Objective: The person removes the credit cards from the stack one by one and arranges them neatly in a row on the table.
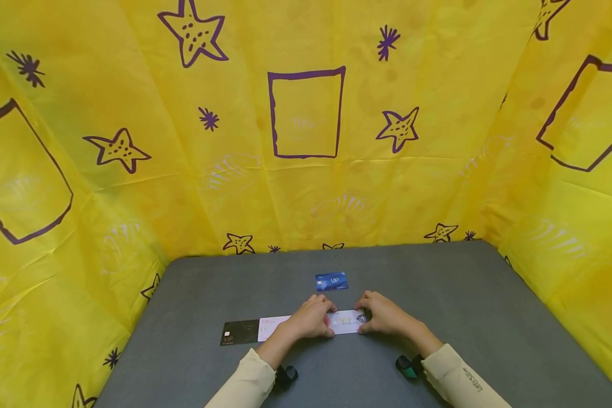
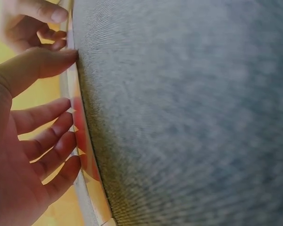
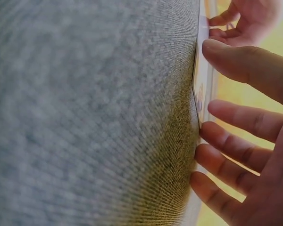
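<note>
A row of cards lies on the grey tabletop (image 1: 438,300). My right hand (image 1: 385,314) holds the right end of a white VIP card (image 1: 345,321), thumb at the near edge and fingers at the far edge. My left hand (image 1: 308,317) spans the seam at that card's left end, thumb and forefinger at its opposite edges. Its other fingers reach along a red-patterned card (image 2: 80,136), mostly hidden under the hand in the head view. Further left lie a white card with pink print (image 1: 269,326) and a black VIP card (image 1: 239,333).
A blue VIP card (image 1: 331,281) lies by itself beyond the row. Yellow cloth (image 1: 306,198) with purple stars hangs at the back and both sides of the table. A dark strap (image 1: 410,367) hangs by the right wrist, another (image 1: 287,375) by the left.
</note>
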